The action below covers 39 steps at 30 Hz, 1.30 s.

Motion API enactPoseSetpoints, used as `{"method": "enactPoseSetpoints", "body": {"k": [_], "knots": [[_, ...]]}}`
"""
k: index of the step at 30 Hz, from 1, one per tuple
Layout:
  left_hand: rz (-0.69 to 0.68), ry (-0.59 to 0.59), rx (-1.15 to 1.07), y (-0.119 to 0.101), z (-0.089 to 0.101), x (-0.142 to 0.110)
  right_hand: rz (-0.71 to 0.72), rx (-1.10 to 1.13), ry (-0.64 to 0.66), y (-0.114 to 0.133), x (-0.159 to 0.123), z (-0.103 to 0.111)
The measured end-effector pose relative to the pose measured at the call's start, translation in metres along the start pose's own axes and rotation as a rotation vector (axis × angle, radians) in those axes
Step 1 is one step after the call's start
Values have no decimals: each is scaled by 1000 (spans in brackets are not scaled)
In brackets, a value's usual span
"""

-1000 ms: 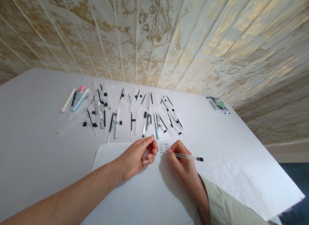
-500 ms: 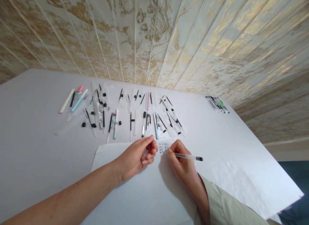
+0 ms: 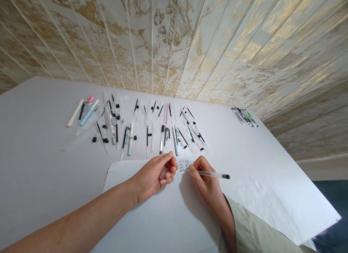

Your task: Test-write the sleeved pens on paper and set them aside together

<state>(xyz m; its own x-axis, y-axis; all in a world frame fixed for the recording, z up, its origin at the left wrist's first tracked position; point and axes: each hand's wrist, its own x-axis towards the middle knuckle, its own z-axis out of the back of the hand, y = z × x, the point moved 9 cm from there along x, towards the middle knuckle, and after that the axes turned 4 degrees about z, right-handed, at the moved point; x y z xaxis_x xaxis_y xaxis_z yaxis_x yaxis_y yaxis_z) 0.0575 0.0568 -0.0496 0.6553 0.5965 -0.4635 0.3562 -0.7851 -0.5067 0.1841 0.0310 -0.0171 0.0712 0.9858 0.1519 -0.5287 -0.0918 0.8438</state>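
Note:
My right hand [image 3: 208,182] grips a translucent pen [image 3: 213,174] with a black end. Its tip is at the sheet of white paper [image 3: 152,216], beside a few short lines of dark handwriting [image 3: 182,166]. Curled fingers of my left hand [image 3: 159,173] close around a small clear piece that looks like a pen cap [image 3: 163,172], mostly hidden by the fingers. That hand rests on the paper, left of the writing.
Beyond the paper lie rows of pen parts: clear barrels, black refills [image 3: 147,142] and black caps [image 3: 94,139]. Several coloured pens [image 3: 89,112] are at the left. A bundle of pens [image 3: 244,117] sits at the far right of the white table [image 3: 40,155], near the patterned wall [image 3: 163,46].
My right hand and its pen have shifted slightly to the right along the writing. The left hand stays in place.

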Motion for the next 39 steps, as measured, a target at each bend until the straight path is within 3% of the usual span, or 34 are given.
{"method": "enactPoseSetpoints", "body": {"k": [4, 10, 14, 18, 23, 30, 39], "knots": [[3, -1, -14, 0, 0, -1, 2, 5, 0, 0, 1, 0], [12, -25, -52, 0, 1, -1, -43, 138, -172, -5, 3, 16], [27, 6, -100, 2, -1, -2, 3, 134, -212, 3, 2, 25], [41, 30, -119, 3, -3, -3, 127, 64, -160, 23, 1, 22], [31, 22, -135, 1, -2, -2, 245, -118, 3, 44, -2, -2], [73, 70, -143, 5, -9, -4, 429, -370, 5, 68, -8, -14], [58, 85, -97, 7, -19, -9, 449, -435, 51, 70, -9, -20]]}}
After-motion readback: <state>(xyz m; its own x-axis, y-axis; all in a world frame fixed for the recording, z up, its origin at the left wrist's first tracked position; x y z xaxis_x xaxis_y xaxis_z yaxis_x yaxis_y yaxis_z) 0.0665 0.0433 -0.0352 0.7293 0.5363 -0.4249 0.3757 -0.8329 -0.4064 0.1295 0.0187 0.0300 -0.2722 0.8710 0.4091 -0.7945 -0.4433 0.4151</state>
